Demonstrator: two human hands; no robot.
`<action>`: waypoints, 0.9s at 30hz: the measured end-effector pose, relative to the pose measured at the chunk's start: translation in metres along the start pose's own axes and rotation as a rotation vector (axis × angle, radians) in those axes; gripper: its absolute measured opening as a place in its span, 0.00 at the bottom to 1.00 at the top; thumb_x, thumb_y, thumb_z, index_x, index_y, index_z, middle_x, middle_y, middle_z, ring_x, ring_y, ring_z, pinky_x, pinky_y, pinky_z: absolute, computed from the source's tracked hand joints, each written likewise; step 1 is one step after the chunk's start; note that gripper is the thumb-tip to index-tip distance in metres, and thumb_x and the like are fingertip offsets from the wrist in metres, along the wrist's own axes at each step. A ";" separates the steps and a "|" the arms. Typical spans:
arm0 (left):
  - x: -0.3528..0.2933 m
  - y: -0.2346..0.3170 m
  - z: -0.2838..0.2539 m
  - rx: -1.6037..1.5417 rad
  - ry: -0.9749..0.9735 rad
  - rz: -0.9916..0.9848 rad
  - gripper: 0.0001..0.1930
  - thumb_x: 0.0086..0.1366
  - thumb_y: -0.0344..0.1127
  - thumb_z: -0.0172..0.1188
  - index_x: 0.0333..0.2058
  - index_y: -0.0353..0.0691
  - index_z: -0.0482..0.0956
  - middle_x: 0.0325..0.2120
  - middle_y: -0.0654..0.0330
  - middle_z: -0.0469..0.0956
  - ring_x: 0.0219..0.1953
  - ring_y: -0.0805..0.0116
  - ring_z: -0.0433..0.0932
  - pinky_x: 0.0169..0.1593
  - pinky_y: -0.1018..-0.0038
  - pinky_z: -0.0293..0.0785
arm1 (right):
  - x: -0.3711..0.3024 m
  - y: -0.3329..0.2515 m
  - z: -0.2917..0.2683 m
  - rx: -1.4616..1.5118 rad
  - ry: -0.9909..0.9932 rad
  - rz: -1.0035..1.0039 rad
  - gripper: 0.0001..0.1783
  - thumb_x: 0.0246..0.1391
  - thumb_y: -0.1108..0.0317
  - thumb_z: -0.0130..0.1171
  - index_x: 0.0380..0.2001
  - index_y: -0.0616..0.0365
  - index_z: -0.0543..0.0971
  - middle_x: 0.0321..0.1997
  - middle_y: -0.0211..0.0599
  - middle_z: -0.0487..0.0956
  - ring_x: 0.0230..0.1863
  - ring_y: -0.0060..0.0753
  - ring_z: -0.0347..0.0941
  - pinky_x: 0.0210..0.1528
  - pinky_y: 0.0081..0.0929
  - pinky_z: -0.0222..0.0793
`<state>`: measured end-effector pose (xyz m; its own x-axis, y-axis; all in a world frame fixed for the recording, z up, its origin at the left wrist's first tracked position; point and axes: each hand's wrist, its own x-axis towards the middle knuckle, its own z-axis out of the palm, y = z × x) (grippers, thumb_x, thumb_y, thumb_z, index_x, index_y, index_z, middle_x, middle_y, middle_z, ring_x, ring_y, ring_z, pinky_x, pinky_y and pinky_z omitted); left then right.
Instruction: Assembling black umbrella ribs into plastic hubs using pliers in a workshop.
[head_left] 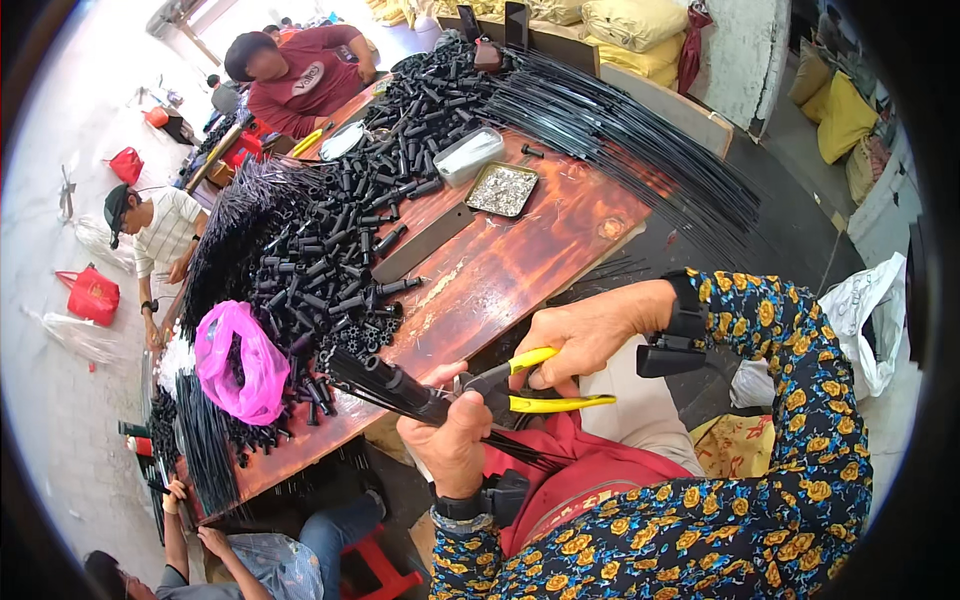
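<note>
My left hand [452,440] is closed around a bundle of thin black rods [365,378] with black plastic tube parts at its upper end. The rods run down past my palm over a red apron [565,480]. My right hand [590,330] grips pliers with yellow handles [562,403]. The handles are spread apart, and the dark jaws sit against the black part beside my left thumb. What lies between the jaws is hidden. Both hands are just off the front edge of the wooden table [500,270].
Heaped black plastic tube parts [330,240] cover the table's left side. Long black rods [630,130] lie at the far right. Nearby are a square tray of small silvery bits [502,190], a clear box [468,156], a flat bar [422,244] and a pink bag [240,365]. Several people work around.
</note>
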<state>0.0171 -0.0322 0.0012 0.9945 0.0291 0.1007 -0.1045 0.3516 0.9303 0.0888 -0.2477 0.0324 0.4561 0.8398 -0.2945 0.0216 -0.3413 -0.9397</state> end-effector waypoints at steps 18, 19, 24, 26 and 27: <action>0.017 -0.001 -0.008 -0.141 0.052 -0.093 0.48 0.61 0.78 0.29 0.37 0.32 0.77 0.07 0.67 0.59 0.08 0.75 0.54 0.13 0.78 0.53 | 0.002 0.029 0.038 0.070 0.185 -0.263 0.13 0.51 0.67 0.67 0.35 0.66 0.79 0.27 0.32 0.78 0.24 0.19 0.72 0.26 0.22 0.68; 0.015 0.002 -0.006 -0.228 0.142 -0.197 0.47 0.63 0.77 0.28 0.38 0.31 0.77 0.08 0.67 0.59 0.07 0.75 0.54 0.12 0.76 0.53 | -0.001 0.029 0.035 0.023 0.173 -0.254 0.13 0.53 0.68 0.63 0.38 0.64 0.77 0.29 0.32 0.77 0.26 0.20 0.72 0.26 0.22 0.68; 0.015 -0.001 -0.006 -0.216 0.048 -0.117 0.47 0.64 0.75 0.28 0.42 0.30 0.76 0.07 0.67 0.58 0.07 0.75 0.53 0.12 0.76 0.53 | 0.005 0.020 0.034 -0.004 0.300 -0.173 0.14 0.47 0.71 0.60 0.38 0.62 0.74 0.30 0.43 0.77 0.32 0.35 0.75 0.33 0.32 0.69; 0.015 -0.001 -0.004 -0.221 0.053 -0.131 0.47 0.65 0.75 0.28 0.43 0.30 0.75 0.07 0.67 0.57 0.07 0.75 0.53 0.12 0.76 0.53 | 0.011 0.019 0.034 -0.540 0.700 -0.431 0.17 0.44 0.73 0.59 0.41 0.62 0.74 0.34 0.47 0.78 0.36 0.45 0.77 0.37 0.38 0.70; 0.015 -0.001 -0.004 -0.216 0.064 -0.144 0.47 0.65 0.74 0.28 0.45 0.29 0.74 0.07 0.67 0.57 0.07 0.75 0.52 0.12 0.76 0.53 | 0.008 0.017 0.031 -0.535 0.660 -0.352 0.19 0.42 0.75 0.57 0.43 0.60 0.74 0.36 0.49 0.77 0.41 0.54 0.74 0.41 0.44 0.69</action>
<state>0.0319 -0.0287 0.0000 0.9982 0.0208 -0.0556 0.0351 0.5476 0.8360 0.0652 -0.2333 0.0086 0.7570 0.5771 0.3064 0.5892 -0.4001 -0.7020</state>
